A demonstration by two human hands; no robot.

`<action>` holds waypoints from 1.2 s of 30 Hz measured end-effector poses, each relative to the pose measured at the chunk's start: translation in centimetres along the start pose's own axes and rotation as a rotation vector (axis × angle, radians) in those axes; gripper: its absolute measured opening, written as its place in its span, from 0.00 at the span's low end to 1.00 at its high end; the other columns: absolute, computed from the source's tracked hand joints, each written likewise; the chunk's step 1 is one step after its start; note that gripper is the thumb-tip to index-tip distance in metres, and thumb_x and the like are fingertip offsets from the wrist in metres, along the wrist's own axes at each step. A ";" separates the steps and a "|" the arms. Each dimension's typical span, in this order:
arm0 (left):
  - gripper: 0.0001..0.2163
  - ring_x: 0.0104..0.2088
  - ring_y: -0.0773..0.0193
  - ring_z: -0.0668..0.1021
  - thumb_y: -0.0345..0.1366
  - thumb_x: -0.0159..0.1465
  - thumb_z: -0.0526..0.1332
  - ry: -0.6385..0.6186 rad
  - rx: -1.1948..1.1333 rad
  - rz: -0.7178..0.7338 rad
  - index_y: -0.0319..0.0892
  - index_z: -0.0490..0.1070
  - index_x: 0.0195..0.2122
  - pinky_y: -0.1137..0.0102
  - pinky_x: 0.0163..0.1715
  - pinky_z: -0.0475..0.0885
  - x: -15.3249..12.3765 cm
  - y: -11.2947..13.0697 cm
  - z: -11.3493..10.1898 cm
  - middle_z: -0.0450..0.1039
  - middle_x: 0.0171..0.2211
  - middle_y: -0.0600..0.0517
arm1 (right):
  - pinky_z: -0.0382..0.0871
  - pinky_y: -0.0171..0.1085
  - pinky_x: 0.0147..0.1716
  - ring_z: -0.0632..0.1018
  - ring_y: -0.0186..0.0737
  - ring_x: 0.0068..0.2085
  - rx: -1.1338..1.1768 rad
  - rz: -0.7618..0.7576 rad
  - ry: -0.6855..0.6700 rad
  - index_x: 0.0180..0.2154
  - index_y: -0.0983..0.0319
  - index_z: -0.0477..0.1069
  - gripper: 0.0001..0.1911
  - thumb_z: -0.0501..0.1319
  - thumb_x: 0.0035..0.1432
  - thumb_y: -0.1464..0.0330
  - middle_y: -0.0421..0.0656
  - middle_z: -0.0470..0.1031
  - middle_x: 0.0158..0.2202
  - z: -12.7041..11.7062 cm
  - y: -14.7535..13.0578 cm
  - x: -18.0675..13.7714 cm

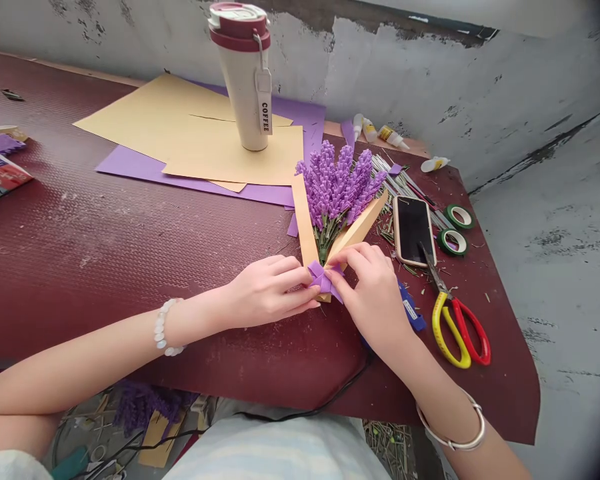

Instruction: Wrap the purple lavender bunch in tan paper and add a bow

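A bouquet of purple paper lavender (340, 187) lies on the dark red table mat (105, 267), its green stems gathered at the lower end. Two strips of tan kraft paper (305, 220) flank it in a V. A purple paper bow (323, 280) sits at the point of the V. My left hand (270, 291) comes in from the left, its fingertips pressed on the bow. My right hand (367, 293) pinches the bow from the other side, its fingers partly hiding the wrapped stems. A white beaded bracelet (164, 327) circles my left wrist, and a silver bangle (453, 427) circles my right.
To the right lie a phone (413, 230), red-and-yellow scissors (455, 327), and green tape rolls (459, 217) among scattered stem clippings. A white COFFEE tumbler (243, 77) stands on yellow card (225, 133) over purple sheets (195, 177). Glue tubes (375, 130) lie behind.
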State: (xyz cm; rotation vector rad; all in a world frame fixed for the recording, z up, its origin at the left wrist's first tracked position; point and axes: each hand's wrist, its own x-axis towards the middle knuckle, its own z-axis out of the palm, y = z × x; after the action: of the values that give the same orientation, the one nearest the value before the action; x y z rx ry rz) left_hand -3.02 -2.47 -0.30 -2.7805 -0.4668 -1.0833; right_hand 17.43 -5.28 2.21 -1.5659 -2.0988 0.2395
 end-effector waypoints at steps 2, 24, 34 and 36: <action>0.04 0.30 0.65 0.72 0.37 0.68 0.63 0.014 -0.012 -0.118 0.43 0.73 0.38 0.69 0.30 0.69 0.3 0.4 0.3 0.76 0.31 0.53 | 0.65 0.45 0.42 0.74 0.46 0.41 0.024 0.013 -0.007 0.33 0.60 0.72 0.05 0.67 0.58 0.74 0.42 0.75 0.35 0.1 0.1 0.1; 0.07 0.32 0.63 0.72 0.37 0.68 0.62 -0.050 0.010 -0.387 0.43 0.73 0.33 0.65 0.37 0.62 0.5 2.1 1.5 0.75 0.30 0.53 | 0.71 0.45 0.48 0.76 0.44 0.46 0.310 0.020 -0.118 0.34 0.59 0.77 0.07 0.62 0.62 0.74 0.44 0.75 0.40 -0.8 1.3 0.5; 0.08 0.31 0.64 0.72 0.38 0.69 0.61 -0.042 0.008 -0.404 0.43 0.73 0.33 0.65 0.37 0.62 0.5 2.0 1.4 0.75 0.30 0.54 | 0.71 0.46 0.50 0.76 0.45 0.49 0.357 0.017 -0.128 0.41 0.59 0.75 0.05 0.66 0.61 0.70 0.45 0.74 0.44 -1.3 0.8 0.1; 0.09 0.31 0.64 0.72 0.39 0.70 0.60 -0.027 0.000 -0.405 0.43 0.73 0.34 0.65 0.37 0.62 0.5 2.1 1.4 0.76 0.30 0.54 | 0.71 0.47 0.50 0.75 0.47 0.50 0.337 -0.026 -0.140 0.39 0.58 0.75 0.07 0.69 0.58 0.68 0.45 0.74 0.45 -1.2 0.5 -0.2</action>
State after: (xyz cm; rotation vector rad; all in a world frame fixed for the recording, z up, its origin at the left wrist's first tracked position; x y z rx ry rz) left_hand -1.13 -4.04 -1.02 -2.7713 -1.0683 -1.1118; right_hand 18.47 -5.48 3.00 -1.3527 -2.0500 0.6741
